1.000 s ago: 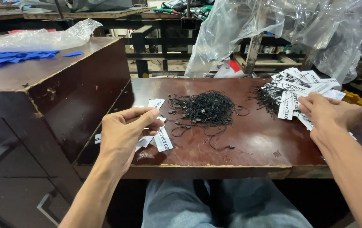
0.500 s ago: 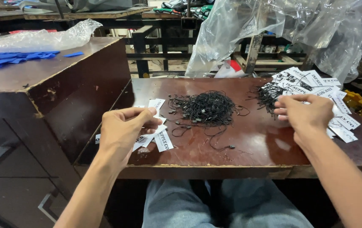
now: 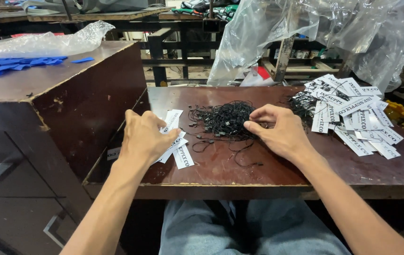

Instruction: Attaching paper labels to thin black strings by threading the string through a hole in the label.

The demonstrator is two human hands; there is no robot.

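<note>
— Where are we? 
— Our left hand [image 3: 141,137] lies curled over the small stack of white tags [image 3: 176,141]; our right hand [image 3: 277,132] is pinching one loop at the black string pile [image 3: 223,120].
— Next, we think: free it cleanly.
</note>
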